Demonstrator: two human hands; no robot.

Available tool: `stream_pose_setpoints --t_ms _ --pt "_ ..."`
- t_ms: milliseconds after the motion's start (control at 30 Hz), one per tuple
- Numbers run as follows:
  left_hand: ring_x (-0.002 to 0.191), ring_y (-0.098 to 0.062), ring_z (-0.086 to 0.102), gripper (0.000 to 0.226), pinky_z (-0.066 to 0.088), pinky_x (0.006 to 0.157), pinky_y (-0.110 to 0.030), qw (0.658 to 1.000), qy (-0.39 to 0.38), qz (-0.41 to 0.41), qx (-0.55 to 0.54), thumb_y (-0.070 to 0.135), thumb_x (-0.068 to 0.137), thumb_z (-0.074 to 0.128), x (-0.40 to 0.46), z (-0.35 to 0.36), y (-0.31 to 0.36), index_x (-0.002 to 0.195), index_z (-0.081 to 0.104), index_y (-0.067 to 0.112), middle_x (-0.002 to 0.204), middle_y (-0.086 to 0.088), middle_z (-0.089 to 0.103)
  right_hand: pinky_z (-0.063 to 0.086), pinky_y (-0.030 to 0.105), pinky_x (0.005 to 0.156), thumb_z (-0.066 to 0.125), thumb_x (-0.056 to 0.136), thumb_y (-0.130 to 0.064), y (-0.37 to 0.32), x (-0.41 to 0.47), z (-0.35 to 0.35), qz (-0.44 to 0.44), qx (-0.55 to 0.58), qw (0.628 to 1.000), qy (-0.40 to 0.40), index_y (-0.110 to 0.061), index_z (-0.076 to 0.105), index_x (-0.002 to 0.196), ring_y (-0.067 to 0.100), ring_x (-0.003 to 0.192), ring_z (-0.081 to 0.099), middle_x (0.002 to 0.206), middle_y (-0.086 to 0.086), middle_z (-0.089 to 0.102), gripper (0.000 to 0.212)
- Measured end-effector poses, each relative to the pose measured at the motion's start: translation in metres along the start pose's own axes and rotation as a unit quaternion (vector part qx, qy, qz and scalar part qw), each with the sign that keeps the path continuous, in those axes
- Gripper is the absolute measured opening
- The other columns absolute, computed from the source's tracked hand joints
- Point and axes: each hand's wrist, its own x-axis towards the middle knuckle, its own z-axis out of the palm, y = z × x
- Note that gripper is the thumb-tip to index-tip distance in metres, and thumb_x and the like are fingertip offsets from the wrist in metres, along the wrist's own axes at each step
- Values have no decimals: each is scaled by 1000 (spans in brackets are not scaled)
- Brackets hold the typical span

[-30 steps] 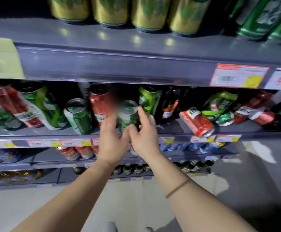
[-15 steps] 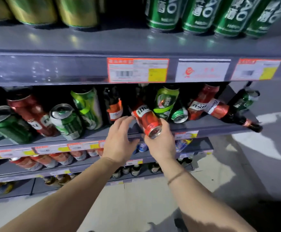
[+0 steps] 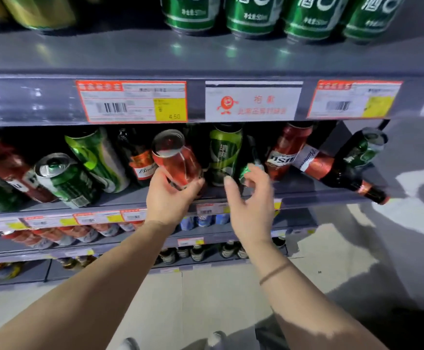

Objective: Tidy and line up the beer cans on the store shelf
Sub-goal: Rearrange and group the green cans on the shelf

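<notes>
Standing this red beer can (image 3: 178, 164) upright is my step now: my left hand (image 3: 169, 198) grips its lower body above the middle shelf (image 3: 130, 198), the can tilted with its end toward eleven o'clock. My right hand (image 3: 250, 205) hovers released at three o'clock, near the small green can (image 3: 244, 170). I should rotate slowly, set it flat, and avoid nudging the Budweiser bottle (image 3: 140, 157) at nine o'clock.

A shop's drinks aisle. Grey metal shelves (image 3: 206, 56) run in tiers across the frame, each front edge carrying orange-bordered price tags (image 3: 132, 101) with barcodes and yellow price boxes. Beer cans (image 3: 67, 179) and bottles (image 3: 342, 173) crowd the middle tier, green cans (image 3: 254, 13) stand along the top, and more drinks fill the lower tiers at lower left.
</notes>
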Motion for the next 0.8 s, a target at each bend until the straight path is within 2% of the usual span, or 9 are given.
stream_pose_setpoints --t_ms 67,167,233,300,400,500,600,667,800 --pt "81 -1 67 33 53 77 -29 1000 -5 -9 5 39 71 81 5 1 1 92 59 27 85 11 70 37 36 96 69 82 -46 21 12 -3 47 -132 988 69 -19 50 132 23 117 52 123 1 59 60" --pt "79 0 62 39 49 69 -24 999 -13 -2 38 42 70 82 9 3 6 94 57 24 86 12 67 30 47 103 67 79 -55 32 25 1 106 -216 968 74 -20 45 137 28 125 45 130 3 57 71" --pt "76 6 56 40 41 63 -14 999 -1 14 50 37 72 83 7 6 9 96 55 22 86 16 61 27 47 104 65 78 -59 33 34 7 121 -224 964 75 -19 45 138 27 127 43 131 3 57 74" --pt "77 4 56 42 39 63 -11 999 7 21 50 33 71 84 6 8 9 98 55 20 86 14 60 25 46 104 64 78 -61 33 42 13 141 -218 963 77 -18 46 136 27 127 42 129 4 59 74" --pt "86 -9 59 48 43 75 -20 999 8 19 49 31 69 86 9 11 2 102 53 20 94 7 62 23 45 104 63 77 -62 34 48 19 160 -205 961 90 -18 48 130 26 123 44 120 5 63 71" --pt "89 -14 58 51 43 78 -27 998 11 12 53 34 69 85 11 12 0 103 49 21 98 4 61 23 45 105 67 75 -59 34 49 20 165 -185 964 99 -19 49 128 26 119 49 115 4 64 69" --pt "91 -15 55 55 40 78 -28 998 19 10 53 37 69 85 10 14 -1 105 46 21 100 3 59 28 42 102 76 68 -50 28 46 10 133 -143 973 124 -20 54 121 26 112 54 109 3 65 65" --pt "93 -15 54 59 40 80 -28 999 28 8 42 36 69 85 8 16 -1 108 44 20 102 4 57 37 34 95 79 68 -40 21 44 -1 98 -85 983 128 -21 54 120 21 107 54 114 1 60 61" --pt "107 -21 54 76 48 92 -35 993 95 30 56 39 63 88 0 17 -3 122 50 9 114 -6 55 30 12 71 77 72 -28 5 45 -16 37 -17 994 104 -20 55 121 -5 86 37 116 -4 45 54"
